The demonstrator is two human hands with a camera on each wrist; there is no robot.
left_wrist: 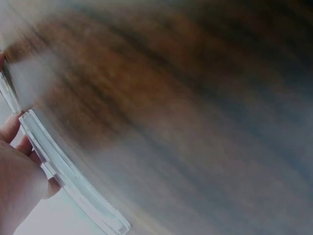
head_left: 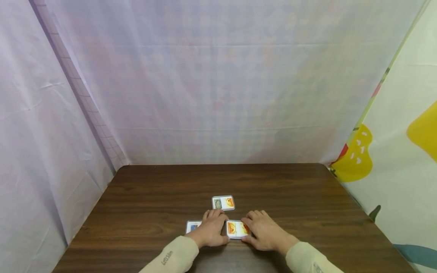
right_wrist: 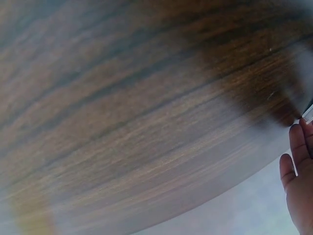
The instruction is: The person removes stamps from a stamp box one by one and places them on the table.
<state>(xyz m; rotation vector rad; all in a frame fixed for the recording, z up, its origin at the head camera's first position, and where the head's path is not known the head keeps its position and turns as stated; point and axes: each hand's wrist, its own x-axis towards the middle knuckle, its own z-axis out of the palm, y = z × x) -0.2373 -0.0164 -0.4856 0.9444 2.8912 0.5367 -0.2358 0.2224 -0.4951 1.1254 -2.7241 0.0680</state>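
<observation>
Between the two hands lies a flat, clear-edged plastic card case (head_left: pixel 236 229) with orange and yellow pictures on a white face. My left hand (head_left: pixel 212 228) holds its left end, fingers by the far corner and thumb by the near one. The right hand (head_left: pixel 264 230) grips the opposite end the same way. Partly hidden under the left hand is a second case (head_left: pixel 192 226) with a blue picture; its clear edge (left_wrist: pixel 73 176) shows large in the left wrist view. Farther off, a third case (head_left: pixel 223 203) lies flat, with a greyish picture and an orange one.
The cases lie on a dark brown wood-grain table (head_left: pixel 153 193). A pale checked curtain (head_left: pixel 218 94) hangs behind its far edge. White cloth (head_left: pixel 30 113) stands at the left, and a fruit-patterned sheet (head_left: pixel 392 151) at the right.
</observation>
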